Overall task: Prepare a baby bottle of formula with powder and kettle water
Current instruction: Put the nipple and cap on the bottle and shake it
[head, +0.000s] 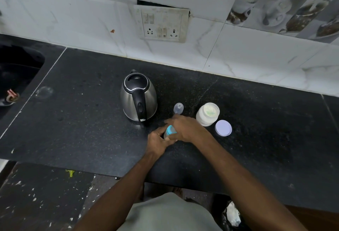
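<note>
small clear plastic baby bottle with blue collar (pixel 169 132) standing on black granite counter (pixel 82 120), near steel kettle (pixel 138 96) | left hand (pixel 157 141) curling round body, right hand (pixel 185 129) fingers gripping collar | likely handling light, stiff, slippery; best gripping low

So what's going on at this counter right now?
A person stands at a black counter with both hands on a baby bottle that has a blue ring at its top. The left hand holds its body and the right hand is at the top. The bottle's clear cap sits just behind, beside a closed steel kettle. To the right, the formula jar stands open, its lid lying beside it.
</note>
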The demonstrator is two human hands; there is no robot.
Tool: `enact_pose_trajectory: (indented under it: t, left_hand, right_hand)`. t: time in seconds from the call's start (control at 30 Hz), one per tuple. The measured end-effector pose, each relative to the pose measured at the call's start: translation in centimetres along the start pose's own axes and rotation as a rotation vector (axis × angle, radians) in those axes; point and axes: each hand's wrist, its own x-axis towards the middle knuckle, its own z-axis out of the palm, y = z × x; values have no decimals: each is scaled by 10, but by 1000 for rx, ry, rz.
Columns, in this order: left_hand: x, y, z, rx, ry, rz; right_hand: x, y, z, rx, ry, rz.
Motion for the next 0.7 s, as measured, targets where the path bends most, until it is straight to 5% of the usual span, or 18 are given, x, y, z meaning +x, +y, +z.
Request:
enact_pose_trajectory:
  t: [0.33,0.57,0.7]
  left_hand:
    - [-2,7,1,10,-25,-30]
    - [0,1,-1,34,-17,24]
    - [0,2,-1,25,-14,7]
  right_hand:
    - [-8,-8,-5,-183,126,167]
    - [-7,-8,-2,-75,47,-23]
    - [-6,-17,-8,-175,120,78]
